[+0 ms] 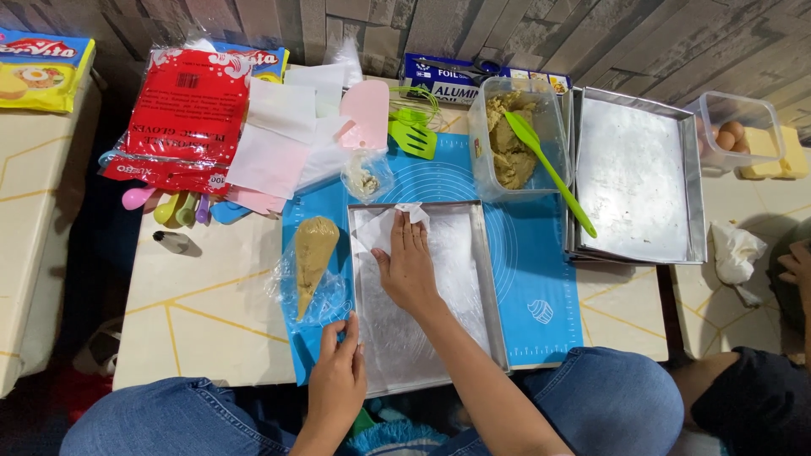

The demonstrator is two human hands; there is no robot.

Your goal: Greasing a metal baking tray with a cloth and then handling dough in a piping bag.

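Low cream table (211, 312) against slatted wall, blue baking mat (532, 253) spread on top. Rect. metal tray (488, 279) centred on mat, near edge over table lip. Right hand (410, 266) flat, fingers extended, pressing small white paper wad (405, 215) onto tray floor, prob. for wiping or greasing. Left hand (338, 380) pinching tray's near-left rim, apparently to steady it. Second tray (634, 177) to the right, w/ clear tub of dough (511, 139) and green spatula (549, 165) alongside. Filled piping bag (312, 257) lying just left of tray. Red glove packet (186, 114) at rear left.
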